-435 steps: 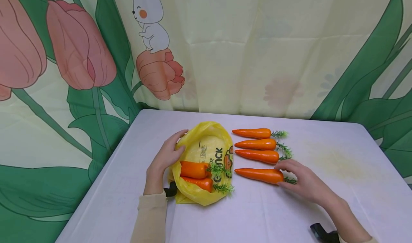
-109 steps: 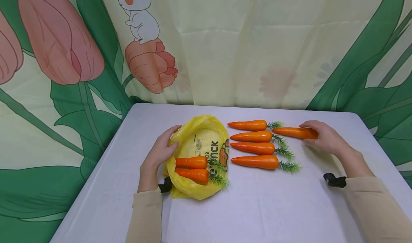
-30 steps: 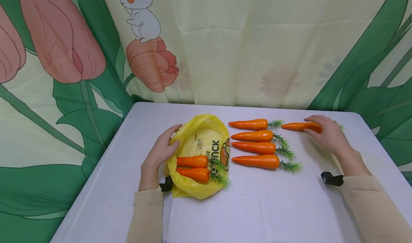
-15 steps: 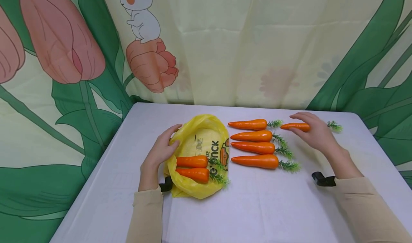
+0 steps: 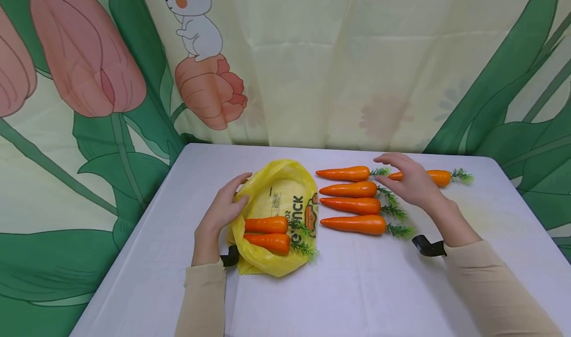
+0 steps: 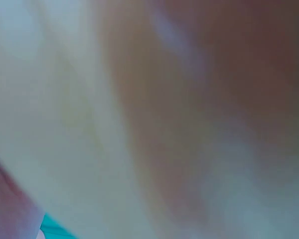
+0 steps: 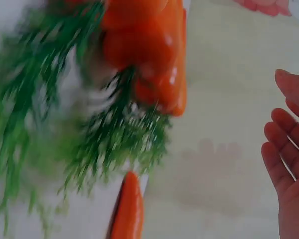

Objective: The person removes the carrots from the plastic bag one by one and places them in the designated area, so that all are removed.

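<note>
A yellow plastic bag [image 5: 285,186] with dark print lies mouth up, two orange carrots [image 5: 266,224] with green tops inside it. My left hand [image 5: 223,208] holds its left rim between thumb and fingers; the left wrist view is only blur. Right of the bag, several carrots [image 5: 352,205] lie in a column, tips toward the bag. Another carrot [image 5: 439,178] lies apart at the far right, partly hidden by my right hand [image 5: 412,181]. That hand is over the top carrot's leaves, thumb and fingers spread, holding nothing. The right wrist view shows its fingers [image 7: 284,144] apart from the carrots.
A white cloth covers the table [image 5: 339,292]. Behind it hangs a curtain [image 5: 303,94] printed with tulips and a rabbit. A black wrist camera [image 5: 429,246] sits by the right sleeve.
My right hand set a carrot at the far right, let go, and moved left to the top carrot's leaves. My left hand stays at the bag rim.
</note>
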Demonstrator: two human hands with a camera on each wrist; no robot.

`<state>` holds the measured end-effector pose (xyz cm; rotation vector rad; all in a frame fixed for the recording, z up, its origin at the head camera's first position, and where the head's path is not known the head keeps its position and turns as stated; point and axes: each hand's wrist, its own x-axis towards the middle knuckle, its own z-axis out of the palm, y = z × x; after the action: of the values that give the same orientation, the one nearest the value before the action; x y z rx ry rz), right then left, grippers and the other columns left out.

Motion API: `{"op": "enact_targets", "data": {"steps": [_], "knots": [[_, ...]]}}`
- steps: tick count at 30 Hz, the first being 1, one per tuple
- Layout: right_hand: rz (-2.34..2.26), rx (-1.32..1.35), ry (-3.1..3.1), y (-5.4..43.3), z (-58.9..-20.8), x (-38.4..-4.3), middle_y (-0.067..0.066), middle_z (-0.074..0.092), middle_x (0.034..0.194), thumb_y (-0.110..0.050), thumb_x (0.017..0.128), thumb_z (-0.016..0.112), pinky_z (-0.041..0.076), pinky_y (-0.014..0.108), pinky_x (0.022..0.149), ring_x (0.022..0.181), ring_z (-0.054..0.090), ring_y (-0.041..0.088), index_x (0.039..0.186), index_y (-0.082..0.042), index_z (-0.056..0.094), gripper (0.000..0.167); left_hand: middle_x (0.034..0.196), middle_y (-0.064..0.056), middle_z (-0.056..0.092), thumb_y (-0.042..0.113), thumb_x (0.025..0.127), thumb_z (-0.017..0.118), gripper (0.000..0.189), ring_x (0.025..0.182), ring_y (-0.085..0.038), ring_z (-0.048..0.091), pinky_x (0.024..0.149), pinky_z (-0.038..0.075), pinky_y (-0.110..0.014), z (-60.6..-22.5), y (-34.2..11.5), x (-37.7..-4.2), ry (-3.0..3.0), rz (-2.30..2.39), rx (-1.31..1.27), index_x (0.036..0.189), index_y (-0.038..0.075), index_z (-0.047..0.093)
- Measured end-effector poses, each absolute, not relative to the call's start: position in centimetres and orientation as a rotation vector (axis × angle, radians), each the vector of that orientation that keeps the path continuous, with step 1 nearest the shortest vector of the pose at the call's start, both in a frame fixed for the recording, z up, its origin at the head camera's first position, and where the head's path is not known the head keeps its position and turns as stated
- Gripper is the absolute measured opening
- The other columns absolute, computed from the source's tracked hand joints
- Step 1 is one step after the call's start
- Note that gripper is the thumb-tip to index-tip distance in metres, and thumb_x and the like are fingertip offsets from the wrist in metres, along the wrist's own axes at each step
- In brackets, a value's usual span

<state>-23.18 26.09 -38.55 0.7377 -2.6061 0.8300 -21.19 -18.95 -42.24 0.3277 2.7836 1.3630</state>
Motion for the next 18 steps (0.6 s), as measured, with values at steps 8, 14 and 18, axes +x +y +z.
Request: {"op": "enact_targets", "data": {"steps": [8, 14, 18], "knots": [[0.937, 0.829, -2.601, 21.2, -38.7, -22.9, 0.015, 0.062, 0.126, -0.007, 0.089, 0.077, 0.049, 0.057, 0.096, 0.118, 0.056, 0.035, 0.125, -0.002, 0.065, 0.038, 0.149, -0.014, 0.047, 0.008, 0.099, 0.055, 0.056, 0.127, -0.035, 0.050, 0.107, 0.041, -0.055, -42.2, -19.0, -21.1, 2.779, 1.368, 0.340, 0.153, 0.016, 0.043], [0.998, 0.850, -2.672, 17.8, -39.3, -22.5, 0.014, 0.062, 0.129, -0.012, 0.091, 0.076, 0.047, 0.055, 0.099, 0.120, 0.056, 0.033, 0.128, -0.005, 0.064, 0.039, 0.148, -0.014, 0.048, 0.009, 0.098, 0.055, 0.056, 0.124, -0.035, 0.052, 0.105, 0.043, -0.055, -42.3, -19.0, -21.1, 2.783, 1.372, 0.350, 0.153, 0.015, 0.043], [1.017, 0.925, -2.629, 16.2, -39.8, -22.5, 0.013, 0.063, 0.129, -0.012, 0.091, 0.076, 0.050, 0.051, 0.097, 0.117, 0.059, 0.031, 0.128, -0.006, 0.065, 0.039, 0.146, -0.015, 0.049, 0.009, 0.098, 0.056, 0.056, 0.121, -0.036, 0.054, 0.103, 0.045, -0.054, -42.4, -19.0, -21.2, 2.785, 1.380, 0.371, 0.152, 0.015, 0.044]]}}
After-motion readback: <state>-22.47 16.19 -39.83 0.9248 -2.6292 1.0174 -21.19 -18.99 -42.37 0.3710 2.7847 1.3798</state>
